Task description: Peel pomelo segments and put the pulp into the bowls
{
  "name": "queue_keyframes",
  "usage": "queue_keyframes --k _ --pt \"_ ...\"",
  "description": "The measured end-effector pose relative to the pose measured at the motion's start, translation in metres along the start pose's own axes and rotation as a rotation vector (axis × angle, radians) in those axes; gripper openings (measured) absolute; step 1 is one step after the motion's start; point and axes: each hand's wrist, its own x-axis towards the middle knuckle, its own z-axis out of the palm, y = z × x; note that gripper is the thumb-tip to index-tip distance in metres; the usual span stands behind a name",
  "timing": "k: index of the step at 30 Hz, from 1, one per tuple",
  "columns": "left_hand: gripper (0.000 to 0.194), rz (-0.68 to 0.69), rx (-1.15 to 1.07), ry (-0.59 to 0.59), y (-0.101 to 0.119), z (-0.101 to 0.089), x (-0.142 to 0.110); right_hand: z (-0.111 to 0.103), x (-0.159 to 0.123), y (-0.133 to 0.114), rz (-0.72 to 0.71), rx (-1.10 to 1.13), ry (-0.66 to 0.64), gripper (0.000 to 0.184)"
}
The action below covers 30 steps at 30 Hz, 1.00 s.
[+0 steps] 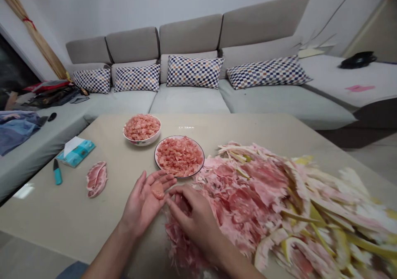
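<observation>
My left hand (144,202) is turned palm up with fingers extended, and a peeled piece of pomelo flesh (158,191) rests on it. Thumb and fingers of my right hand (194,217) are pinched together beside that piece, at the edge of my left palm; whatever they hold is too small to make out. Just beyond my hands is a dark-rimmed plate (202,160) heaped with peeled pomelo flesh. Under and to the right of my right hand spreads a large pile of pink membranes and pomelo peel (248,192).
A full bowl of pomelo flesh (142,128) stands behind the plate. On the left of the table (62,217) lie an unpeeled-membrane pomelo segment (96,179), a teal-handled knife (57,173) and a tissue pack (76,151). A grey sofa (190,99) with checked cushions lines the far side.
</observation>
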Motion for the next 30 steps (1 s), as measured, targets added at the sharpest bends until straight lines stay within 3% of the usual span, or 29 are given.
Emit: queue_keyframes --k 4,10,17,20,24,27,30 --pt "0.051 0.016 0.079 -0.042 -0.009 0.002 -0.007 0.006 0.0 0.002 0.062 0.044 -0.033 0.025" --pt "0.052 0.032 0.169 -0.126 -0.002 -0.007 -0.012 0.003 0.002 -0.003 0.235 0.221 -0.068 0.018" --pt "0.031 0.154 0.684 -0.062 -0.001 -0.02 -0.009 -0.002 0.006 -0.004 0.292 0.556 -0.166 0.026" --pt "0.018 0.28 0.843 -0.043 -0.005 -0.022 -0.007 -0.003 0.005 -0.002 0.253 0.447 -0.173 0.025" --pt "0.013 0.44 1.066 0.017 -0.006 -0.021 -0.007 -0.006 0.005 0.0 0.143 0.113 -0.024 0.019" --pt "0.022 0.36 1.006 0.077 -0.009 -0.019 -0.007 -0.009 0.007 0.001 0.122 0.094 0.038 0.022" --pt "0.019 0.275 0.899 0.118 -0.011 -0.017 -0.008 -0.012 0.01 -0.001 0.071 0.175 0.008 0.013"
